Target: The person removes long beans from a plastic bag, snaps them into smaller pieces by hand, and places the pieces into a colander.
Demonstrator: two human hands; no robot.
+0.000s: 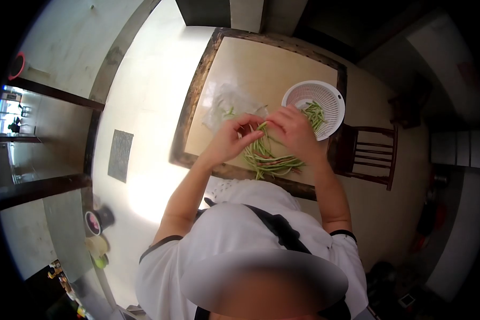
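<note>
Long green beans (272,162), some with reddish tints, lie in a loose heap at the table's near edge. Above the heap, my left hand (237,136) pinches a green bean between thumb and fingers. My right hand (295,130) is closed on the bean's other side, close to the left one. Beyond my right hand stands a white plastic colander (330,128) holding short cut pieces of bean (313,113). A crumpled clear plastic bag (226,104) with a few green scraps lies past my left hand.
The square table (282,58) has a dark wooden rim. A wooden chair (370,154) stands at its right side. On the floor at the left are a dark bucket (101,220) and a grey mat (121,156).
</note>
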